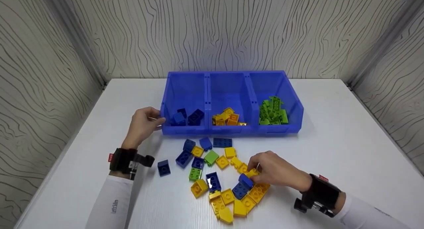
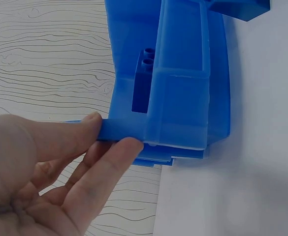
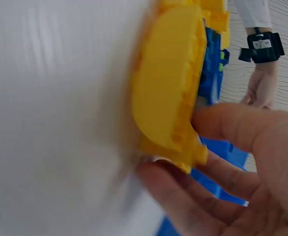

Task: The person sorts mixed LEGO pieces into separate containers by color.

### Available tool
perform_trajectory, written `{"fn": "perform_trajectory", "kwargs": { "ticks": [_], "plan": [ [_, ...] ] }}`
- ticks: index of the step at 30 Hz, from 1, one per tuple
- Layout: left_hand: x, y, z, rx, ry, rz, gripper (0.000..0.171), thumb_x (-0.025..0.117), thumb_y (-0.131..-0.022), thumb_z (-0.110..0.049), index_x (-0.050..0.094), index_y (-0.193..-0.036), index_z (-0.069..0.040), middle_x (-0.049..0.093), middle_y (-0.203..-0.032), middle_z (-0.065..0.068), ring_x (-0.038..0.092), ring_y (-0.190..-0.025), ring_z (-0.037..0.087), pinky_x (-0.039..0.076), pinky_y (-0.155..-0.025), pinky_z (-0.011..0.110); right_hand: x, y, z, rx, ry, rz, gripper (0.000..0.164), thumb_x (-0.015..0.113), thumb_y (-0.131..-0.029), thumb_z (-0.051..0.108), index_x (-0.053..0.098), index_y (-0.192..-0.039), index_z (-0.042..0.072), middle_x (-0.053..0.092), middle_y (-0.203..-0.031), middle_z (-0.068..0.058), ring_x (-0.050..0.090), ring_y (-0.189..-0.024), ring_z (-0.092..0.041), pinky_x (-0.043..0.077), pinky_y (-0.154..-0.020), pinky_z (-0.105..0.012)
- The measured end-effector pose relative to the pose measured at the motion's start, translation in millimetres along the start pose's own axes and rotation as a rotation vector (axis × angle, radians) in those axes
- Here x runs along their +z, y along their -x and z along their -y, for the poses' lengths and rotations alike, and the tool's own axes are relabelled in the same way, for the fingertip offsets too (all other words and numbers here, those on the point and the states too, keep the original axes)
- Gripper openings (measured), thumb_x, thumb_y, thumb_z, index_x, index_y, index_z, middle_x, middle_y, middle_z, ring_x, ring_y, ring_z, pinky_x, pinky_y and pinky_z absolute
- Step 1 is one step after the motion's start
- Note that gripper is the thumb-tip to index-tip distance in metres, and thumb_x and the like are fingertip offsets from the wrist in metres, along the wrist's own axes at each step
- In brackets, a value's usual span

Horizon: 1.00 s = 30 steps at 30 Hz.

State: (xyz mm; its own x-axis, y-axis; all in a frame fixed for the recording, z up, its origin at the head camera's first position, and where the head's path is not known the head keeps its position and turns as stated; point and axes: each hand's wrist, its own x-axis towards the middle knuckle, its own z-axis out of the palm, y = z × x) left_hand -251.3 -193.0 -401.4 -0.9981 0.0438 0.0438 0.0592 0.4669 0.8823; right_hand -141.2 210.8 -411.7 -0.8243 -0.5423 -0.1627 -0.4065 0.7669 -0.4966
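Observation:
My left hand (image 1: pixel 142 124) holds the left side wall of a blue three-compartment bin (image 1: pixel 232 131). In the left wrist view, the thumb and fingers (image 2: pixel 115 160) pinch the bin's rim (image 2: pixel 121 130). On the table, my right hand (image 1: pixel 275 169) reaches into the pile of toy bricks, thumb and fingers around a small yellow brick (image 1: pixel 252 172). A blue brick (image 1: pixel 245 180) lies against the thumb side. Close in the right wrist view, a large rounded yellow brick (image 3: pixel 166 73) stands beside the fingertips (image 3: pixel 153 172).
Inside the bin, dark blue bricks (image 1: pixel 195 117) lie left, yellow ones (image 1: pixel 225 115) in the middle, green ones (image 1: pixel 273 111) right. Several loose blue, yellow and green bricks (image 1: pixel 211 157) spread before it. One dark blue brick (image 1: pixel 164 167) lies apart at left. A wood-patterned wall (image 1: pixel 225 33) stands behind.

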Motion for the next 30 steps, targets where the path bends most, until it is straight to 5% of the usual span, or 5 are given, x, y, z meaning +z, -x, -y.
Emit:
{"fn": "perform_trajectory", "kwargs": {
  "ticks": [10,17,25,30],
  "plan": [
    [0.3,-1.6,-0.1,0.007,0.004,-0.003,0.019,0.067,-0.088,-0.003,0.065,-0.106,0.002,0.062,-0.102,0.017,0.069,-0.087,0.022,0.063,-0.073,0.027,-8.6,-0.9,0.3,-0.028,-0.065,0.019,0.015,0.079,-0.078,0.02,0.075,-0.092,0.019,0.073,-0.091,0.007,0.063,-0.076,-0.005,0.052,-0.068,-0.019],
    [-0.4,-1.5,1.4,0.011,0.016,-0.003,0.02,0.068,-0.088,-0.003,0.064,-0.107,0.003,0.062,-0.101,0.018,0.069,-0.085,0.021,0.063,-0.073,0.027,-39.6,-10.3,12.1,-0.127,-0.001,-0.109,0.016,0.075,-0.083,0.019,0.074,-0.099,0.015,0.074,-0.094,0.003,0.067,-0.083,-0.012,0.057,-0.071,-0.022],
    [-0.7,-1.0,1.4,0.008,0.014,-0.009,0.02,0.068,-0.088,-0.003,0.064,-0.107,0.003,0.062,-0.101,0.018,0.068,-0.083,0.018,0.063,-0.073,0.026,-71.0,-50.5,30.4,-0.161,0.108,-0.27,0.017,0.073,-0.086,0.014,0.074,-0.102,0.011,0.074,-0.096,-0.004,0.067,-0.084,-0.015,0.059,-0.073,-0.028],
    [-0.6,-0.7,1.8,0.009,0.023,-0.004,0.02,0.068,-0.088,-0.003,0.064,-0.106,0.003,0.063,-0.101,0.018,0.068,-0.083,0.018,0.063,-0.073,0.026,-78.0,-85.9,31.3,-0.121,0.126,-0.278,0.022,0.071,-0.087,0.012,0.072,-0.109,0.007,0.073,-0.106,-0.009,0.068,-0.094,-0.022,0.06,-0.079,-0.035]
  ]
}}
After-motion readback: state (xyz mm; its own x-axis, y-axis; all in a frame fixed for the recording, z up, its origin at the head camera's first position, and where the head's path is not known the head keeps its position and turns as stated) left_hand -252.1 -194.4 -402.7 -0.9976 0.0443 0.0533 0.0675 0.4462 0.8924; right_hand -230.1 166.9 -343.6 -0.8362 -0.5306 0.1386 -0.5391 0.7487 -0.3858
